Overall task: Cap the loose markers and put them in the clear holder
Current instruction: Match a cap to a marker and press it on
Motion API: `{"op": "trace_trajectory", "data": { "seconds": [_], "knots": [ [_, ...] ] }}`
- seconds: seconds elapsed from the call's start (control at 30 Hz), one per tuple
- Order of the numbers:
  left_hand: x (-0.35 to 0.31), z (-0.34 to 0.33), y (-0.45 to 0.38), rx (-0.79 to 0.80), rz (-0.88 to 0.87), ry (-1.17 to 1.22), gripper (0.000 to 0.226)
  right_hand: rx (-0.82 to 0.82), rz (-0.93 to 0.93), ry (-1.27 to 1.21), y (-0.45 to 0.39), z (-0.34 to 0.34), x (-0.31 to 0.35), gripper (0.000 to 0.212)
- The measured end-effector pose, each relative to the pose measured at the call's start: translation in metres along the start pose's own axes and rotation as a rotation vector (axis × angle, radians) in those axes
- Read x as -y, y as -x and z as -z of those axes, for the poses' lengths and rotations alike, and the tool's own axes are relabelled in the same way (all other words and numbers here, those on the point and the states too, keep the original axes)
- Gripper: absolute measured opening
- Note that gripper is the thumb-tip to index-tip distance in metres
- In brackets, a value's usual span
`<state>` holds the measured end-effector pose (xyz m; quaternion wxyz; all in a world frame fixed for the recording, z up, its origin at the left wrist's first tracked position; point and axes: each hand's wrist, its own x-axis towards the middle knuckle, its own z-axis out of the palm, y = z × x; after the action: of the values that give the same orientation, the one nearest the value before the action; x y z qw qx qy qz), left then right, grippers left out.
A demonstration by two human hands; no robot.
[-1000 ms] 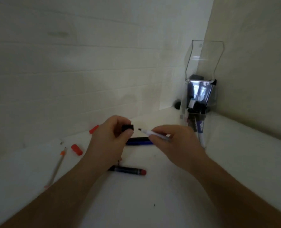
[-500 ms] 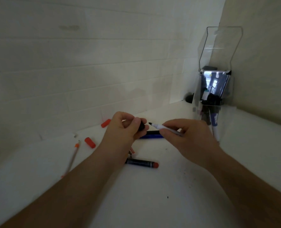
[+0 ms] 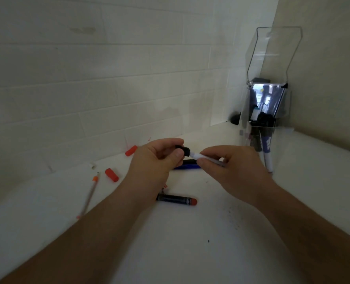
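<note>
1. The black cap sits pinched in the left hand, thumb and curled fingers round it, and it is on the nose of the white marker, held above the white counter; whether it has seated fully I can't tell, and a half-pushed cap could slip off on the way to the holder
2. The right hand grips the barrel with fingers curled round it; pushing off-line could skew the cap or ink a thumb
3. The clear holder stands near, to the right, already crowded with pens, so a hurried drop might bounce out
4. The blue marker lies just under the hands, the dark marker nearer me, red caps well to the left: a forearm could roll them off
</note>
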<state>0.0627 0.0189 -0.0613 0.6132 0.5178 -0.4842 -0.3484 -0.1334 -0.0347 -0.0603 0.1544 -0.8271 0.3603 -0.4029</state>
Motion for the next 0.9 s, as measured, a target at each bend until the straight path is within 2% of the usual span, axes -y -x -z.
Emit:
{"op": "trace_trajectory", "data": {
  "seconds": [0.07, 0.17, 0.23, 0.33, 0.47, 0.63, 0.8, 0.9],
  "knots": [
    [0.000, -0.001, 0.003, 0.008, -0.026, -0.121, 0.022, 0.008, 0.030, 0.064, 0.000, -0.001, -0.003, 0.019],
    [0.001, -0.001, 0.007, 0.017, -0.167, -0.455, 0.018, 0.006, 0.148, 0.233, -0.002, -0.001, -0.007, 0.034],
    [0.000, -0.001, 0.007, 0.038, -0.209, -0.571, 0.016, 0.014, 0.184, 0.285, -0.003, 0.000, -0.010, 0.040],
    [0.001, -0.002, 0.006, 0.069, -0.197, -0.600, 0.014, 0.017, 0.210, 0.272, -0.003, 0.001, -0.012, 0.041],
    [0.000, -0.004, 0.007, 0.060, -0.146, -0.484, 0.013, 0.036, 0.221, 0.226, -0.004, 0.001, -0.009, 0.042],
    [0.000, -0.004, 0.010, 0.062, -0.151, -0.495, 0.014, 0.064, 0.166, 0.155, -0.003, -0.002, -0.006, 0.025],
    [-0.003, -0.007, 0.008, 0.042, -0.278, -0.601, 0.015, 0.065, 0.058, 0.093, -0.004, 0.006, 0.000, 0.019],
    [-0.008, -0.008, 0.011, 0.034, -0.387, -0.614, 0.019, 0.131, 0.078, 0.179, -0.008, 0.014, 0.011, 0.022]
  ]
}}
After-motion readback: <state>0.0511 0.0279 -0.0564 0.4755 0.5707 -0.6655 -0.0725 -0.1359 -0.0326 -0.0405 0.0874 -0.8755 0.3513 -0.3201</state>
